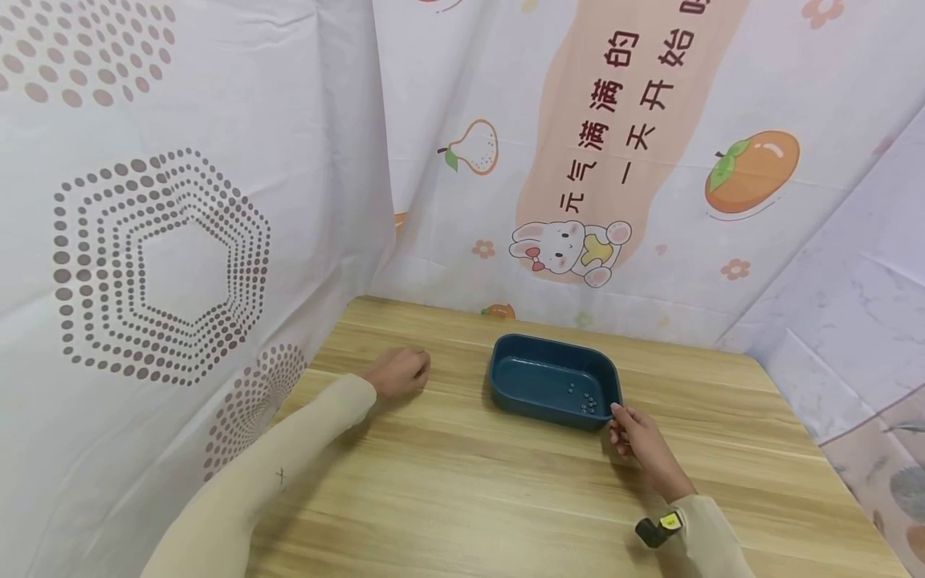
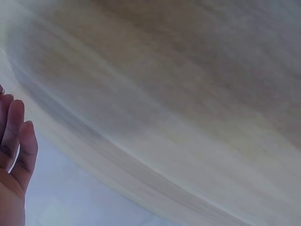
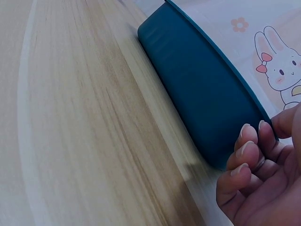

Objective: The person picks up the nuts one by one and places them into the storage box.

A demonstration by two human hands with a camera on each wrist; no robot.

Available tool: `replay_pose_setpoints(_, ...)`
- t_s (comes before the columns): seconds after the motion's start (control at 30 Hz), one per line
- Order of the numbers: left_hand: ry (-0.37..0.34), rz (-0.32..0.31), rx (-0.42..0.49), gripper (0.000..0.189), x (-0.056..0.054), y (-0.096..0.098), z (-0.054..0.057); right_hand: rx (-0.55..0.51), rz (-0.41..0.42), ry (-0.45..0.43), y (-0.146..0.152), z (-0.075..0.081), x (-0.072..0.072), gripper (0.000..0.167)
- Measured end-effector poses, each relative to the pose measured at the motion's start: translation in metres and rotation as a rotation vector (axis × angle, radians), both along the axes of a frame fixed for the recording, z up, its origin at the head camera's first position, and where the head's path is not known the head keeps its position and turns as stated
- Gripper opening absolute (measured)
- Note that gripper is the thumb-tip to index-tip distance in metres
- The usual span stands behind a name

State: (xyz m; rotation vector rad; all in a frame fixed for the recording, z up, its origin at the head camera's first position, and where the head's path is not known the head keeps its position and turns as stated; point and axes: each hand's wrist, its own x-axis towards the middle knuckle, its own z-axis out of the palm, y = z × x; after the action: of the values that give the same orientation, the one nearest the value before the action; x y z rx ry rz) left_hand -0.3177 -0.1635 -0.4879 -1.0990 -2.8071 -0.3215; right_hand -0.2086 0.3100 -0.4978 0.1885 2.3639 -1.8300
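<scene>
A dark teal rectangular tray (image 1: 552,413) with rounded corners stands on the wooden table. Several small metal nuts (image 1: 588,403) lie inside it, towards its right end; they are too small to make out well. My right hand (image 1: 645,445) pinches the tray's near right corner at the rim, thumb on top. In the right wrist view, the curled fingers (image 3: 244,155) meet the outer wall of the tray (image 3: 197,89). To the left of the tray, my left hand (image 1: 396,372) is over the table holding nothing, its fingers (image 2: 28,146) loosely bent.
The wooden table (image 1: 448,490) reaches back to a printed curtain (image 1: 448,249) with a rabbit and fruit. A dotted white curtain (image 1: 303,160) hangs at the left side. On the right wrist sits a small black device (image 1: 656,531) with a yellow label.
</scene>
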Motion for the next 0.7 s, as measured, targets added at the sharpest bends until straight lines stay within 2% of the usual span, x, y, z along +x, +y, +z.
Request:
replay_pose_setpoints(0.23,-0.002,0.028,-0.019,0.005,-0.004,0.009,0.006,-0.001,0.005,-0.001,0.0,0.002,0.0,0.048)
replay_pose_setpoints(0.7,0.051,-0.032,-0.016,0.008,-0.01,0.035,0.024,-0.005,0.01,-0.011,0.0,0.002,0.002,0.047)
